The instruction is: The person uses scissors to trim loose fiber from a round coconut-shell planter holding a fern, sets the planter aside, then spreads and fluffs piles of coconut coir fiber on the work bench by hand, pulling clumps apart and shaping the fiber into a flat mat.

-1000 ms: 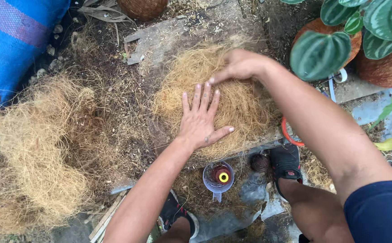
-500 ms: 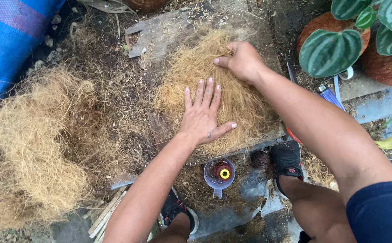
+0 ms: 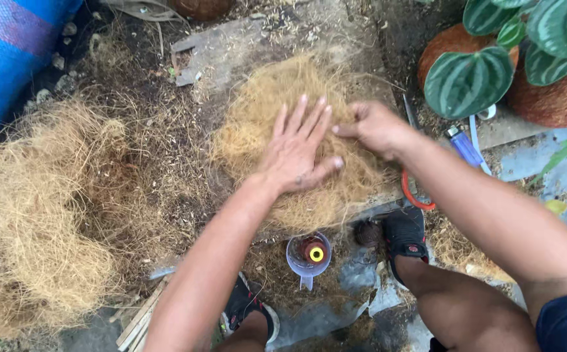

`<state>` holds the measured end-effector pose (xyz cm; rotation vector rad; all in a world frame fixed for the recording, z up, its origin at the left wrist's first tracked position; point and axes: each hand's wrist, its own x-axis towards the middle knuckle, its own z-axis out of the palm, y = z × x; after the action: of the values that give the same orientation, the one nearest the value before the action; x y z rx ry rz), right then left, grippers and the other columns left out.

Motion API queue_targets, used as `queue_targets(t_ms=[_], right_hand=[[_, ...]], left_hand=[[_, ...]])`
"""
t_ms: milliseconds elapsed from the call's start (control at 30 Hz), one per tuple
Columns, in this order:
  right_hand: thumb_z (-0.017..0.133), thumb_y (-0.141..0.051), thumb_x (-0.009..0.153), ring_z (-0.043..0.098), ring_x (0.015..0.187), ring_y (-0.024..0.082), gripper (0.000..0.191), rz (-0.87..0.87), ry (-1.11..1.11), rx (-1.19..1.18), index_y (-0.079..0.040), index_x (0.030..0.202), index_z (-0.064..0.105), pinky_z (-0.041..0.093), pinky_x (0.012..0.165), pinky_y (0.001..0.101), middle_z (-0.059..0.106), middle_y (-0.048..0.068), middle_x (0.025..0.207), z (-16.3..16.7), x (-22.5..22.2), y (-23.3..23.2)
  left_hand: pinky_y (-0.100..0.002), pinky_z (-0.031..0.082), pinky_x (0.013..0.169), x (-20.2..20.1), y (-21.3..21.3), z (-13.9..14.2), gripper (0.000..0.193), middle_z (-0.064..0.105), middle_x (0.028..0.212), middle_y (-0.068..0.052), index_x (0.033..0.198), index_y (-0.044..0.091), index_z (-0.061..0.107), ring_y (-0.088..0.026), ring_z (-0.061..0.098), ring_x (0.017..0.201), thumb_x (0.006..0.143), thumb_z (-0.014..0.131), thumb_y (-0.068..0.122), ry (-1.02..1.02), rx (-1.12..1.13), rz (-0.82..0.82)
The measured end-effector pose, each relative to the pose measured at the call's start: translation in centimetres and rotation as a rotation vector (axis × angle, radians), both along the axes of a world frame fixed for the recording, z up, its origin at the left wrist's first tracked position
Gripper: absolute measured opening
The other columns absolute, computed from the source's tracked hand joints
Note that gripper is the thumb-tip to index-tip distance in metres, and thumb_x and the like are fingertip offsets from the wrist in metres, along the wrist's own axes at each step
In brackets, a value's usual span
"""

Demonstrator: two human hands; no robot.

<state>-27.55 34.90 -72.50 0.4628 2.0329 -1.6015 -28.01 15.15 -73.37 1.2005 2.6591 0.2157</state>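
A flat mat of tan coconut fibre lies on a grey slab in front of me. My left hand presses flat on its middle, fingers spread. My right hand sits at the mat's right side, fingers curled and pinching strands of the fibre beside the left fingertips. Both hands touch the mat.
A big loose heap of the same fibre lies at the left. A blue sack is at top left. A small clear cup with a thread spool stands near my feet. Potted leafy plants, a blue lighter and orange-handled scissors lie at the right.
My right hand has come from the mat's far edge down to its right side, next to the left hand. The left hand stays pressed flat.
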Motion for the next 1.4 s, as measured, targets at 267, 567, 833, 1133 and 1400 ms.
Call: queue_targets(t_ms=[267, 567, 833, 1133, 1400], right_hand=[[0.071, -0.017, 0.092, 0.071, 0.067, 0.012, 0.021, -0.447, 0.03, -0.229, -0.002, 0.107, 0.07, 0.06, 0.06, 0.0274, 0.076, 0.011, 0.093, -0.4, 1.7, -0.1], [0.064, -0.016, 0.094, 0.068, 0.073, 0.009, 0.019, -0.434, -0.239, -0.227, -0.004, 0.107, 0.069, 0.057, 0.061, 0.0324, 0.074, 0.001, 0.092, -0.4, 2.3, 2.7], [0.078, -0.013, 0.085, 0.068, 0.075, 0.008, 0.022, -0.258, 0.101, -0.15, -0.003, 0.104, 0.071, 0.056, 0.066, 0.0205, 0.076, 0.003, 0.092, -1.8, 2.9, -0.2], [0.077, -0.02, 0.09, 0.059, 0.062, 0.014, 0.019, -0.392, -0.13, -0.004, -0.004, 0.099, 0.071, 0.044, 0.047, 0.0286, 0.071, 0.006, 0.086, -0.4, 1.4, 1.7], [0.073, -0.03, 0.1, 0.063, 0.081, 0.018, 0.026, -0.338, 0.001, 0.095, -0.004, 0.104, 0.071, 0.049, 0.069, 0.0342, 0.071, 0.011, 0.096, 1.7, -0.5, 1.5]], left_hand=[[-0.061, -0.005, 0.122, 0.9, 1.2, 0.1, 0.112, 0.001, 0.17, -0.01, 0.163, 0.014, 0.007, -0.034, -0.006, 0.155, 0.084, 0.025, 0.09, -0.069, -0.218, 0.046], [-0.058, -0.005, 0.124, 1.0, 0.6, -0.5, 0.114, -0.007, 0.171, -0.013, 0.164, 0.008, 0.002, -0.032, -0.009, 0.156, 0.088, 0.023, 0.09, -0.103, -0.048, 0.092], [-0.056, -0.009, 0.125, 1.9, 1.2, -0.8, 0.082, -0.006, 0.172, -0.006, 0.165, 0.016, 0.003, -0.028, -0.009, 0.157, 0.103, 0.021, 0.067, -0.049, -0.13, 0.026], [-0.057, -0.01, 0.122, 2.0, 2.1, 0.3, 0.075, -0.006, 0.17, -0.003, 0.162, 0.014, 0.003, -0.026, -0.01, 0.154, 0.102, 0.019, 0.057, -0.128, -0.262, 0.047], [-0.056, -0.01, 0.123, 2.1, 1.8, -0.8, 0.072, -0.01, 0.17, -0.005, 0.163, 0.015, 0.001, -0.027, -0.011, 0.155, 0.104, 0.016, 0.055, -0.104, -0.252, 0.032]])
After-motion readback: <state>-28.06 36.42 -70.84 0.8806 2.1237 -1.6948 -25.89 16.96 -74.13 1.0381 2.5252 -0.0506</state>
